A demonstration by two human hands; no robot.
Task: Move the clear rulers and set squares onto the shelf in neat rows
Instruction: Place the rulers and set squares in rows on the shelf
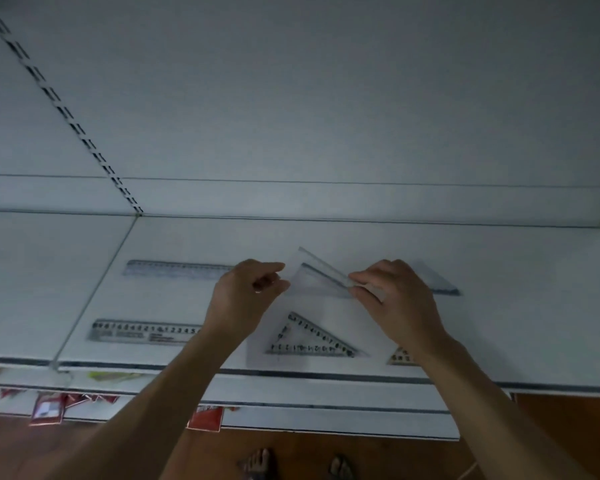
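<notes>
The left hand (246, 296) and right hand (392, 296) each pinched a clear set square (314, 280) between them, over the shelf (499, 323).

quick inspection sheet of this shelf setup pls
surface: white shelf
job's things: back ruler, front ruler at left; front set square flat; corner set square partly hidden; held set square tilted; clear piece behind right hand
clutter: nothing seen
grippers: right hand pinches held set square; left hand curled at its edge, grip unclear
cables: nothing seen
surroundings: red tags on lower shelf edges; wooden floor
</notes>
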